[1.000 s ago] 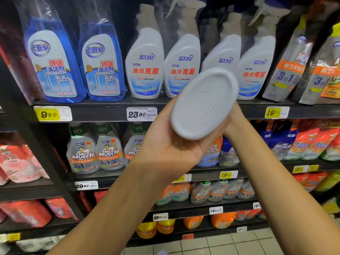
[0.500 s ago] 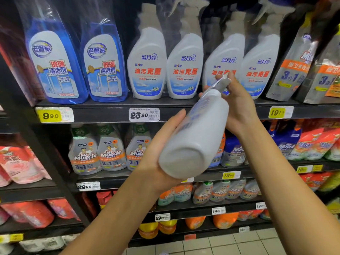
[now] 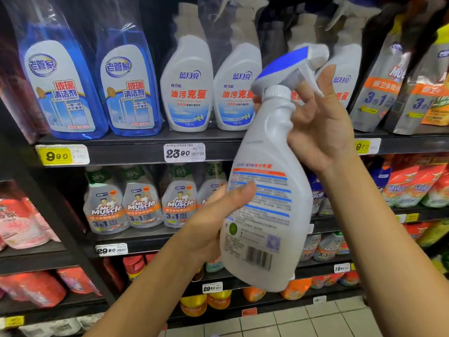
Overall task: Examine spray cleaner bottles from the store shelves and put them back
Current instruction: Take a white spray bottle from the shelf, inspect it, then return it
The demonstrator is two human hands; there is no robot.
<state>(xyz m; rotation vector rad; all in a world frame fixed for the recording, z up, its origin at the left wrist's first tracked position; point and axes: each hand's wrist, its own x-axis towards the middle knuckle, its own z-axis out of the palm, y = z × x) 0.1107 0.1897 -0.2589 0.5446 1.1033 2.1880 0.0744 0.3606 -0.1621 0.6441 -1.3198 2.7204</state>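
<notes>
In mid-air before the shelves, beside the 23.90 price tag (image 3: pixel 184 153): white spray cleaner bottle (image 3: pixel 264 215), near upright with a slight lean, back label and barcode toward the camera. Rigid plastic with smooth sides; probably full, so some heft. Best holds, I judge: the waisted neck under the blue-and-white trigger head (image 3: pixel 289 66), or the broad lower body. Left hand (image 3: pixel 216 220) grips the lower body, thumb across the label. Right hand (image 3: pixel 320 132) wraps the neck, fingers curled by the trigger. Both forearms raised. Matching bottles (image 3: pixel 187 88) stand on the top shelf (image 3: pixel 136 152) behind.
</notes>
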